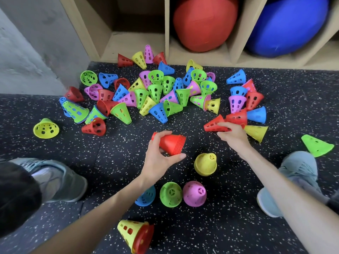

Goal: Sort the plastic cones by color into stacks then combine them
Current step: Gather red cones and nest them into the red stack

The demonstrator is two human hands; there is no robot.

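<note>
A: Head view, item one: left hand (161,158)?

B: Curled round a red stack (171,144) of nested cones, held on its side above the middle of the floor (229,226).

A: Item two: right hand (233,133)?

B: Fingers laid on a loose red cone (213,124) lying on its side; whether they have closed on it, I cannot tell.

A: Sorted stock?

B: Four started stacks standing near the person's edge of the floor: yellow stack (205,164), green stack (171,194), pink stack (194,193), blue stack (146,197), the last partly behind the left forearm. All look low.

A: Unsorted stock?

B: The large mixed heap (154,92) toward the shelf unit (167,24), a smaller cluster (244,99) to its right, plus strays: a yellow cone (46,128) far left, a green cone (316,144) far right, a yellow-and-red nested pair (135,235) at the near edge.

A: Progress?

B: Early, by my judgement. Most cones are unsorted; combining has not begun.
</note>
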